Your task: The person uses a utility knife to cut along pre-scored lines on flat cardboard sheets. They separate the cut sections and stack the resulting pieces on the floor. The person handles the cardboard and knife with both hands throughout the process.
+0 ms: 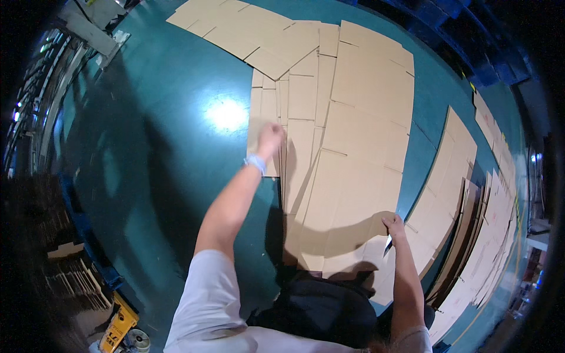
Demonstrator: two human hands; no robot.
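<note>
Flat tan cardboard sheets with cut slots lie overlapping on the floor in front of me. My right hand (393, 223) grips the right edge of the large top cardboard sheet (368, 117) at its near end, thumb on the upper face. Stretched forward, my left hand (271, 138) is over the left edges of the fanned cardboard sheets (300, 135). Its fingers are blurred and look curled; whether they touch a sheet I cannot tell. A pale blue band (256, 163) circles the left wrist.
Another cardboard sheet (241, 29) lies slanted across the far end. More flat cardboard (441, 188) and stacked sheets (482, 235) are to my right. A yellow object (119, 320) and a white roll (139, 339) sit at lower left on the green floor (188, 153).
</note>
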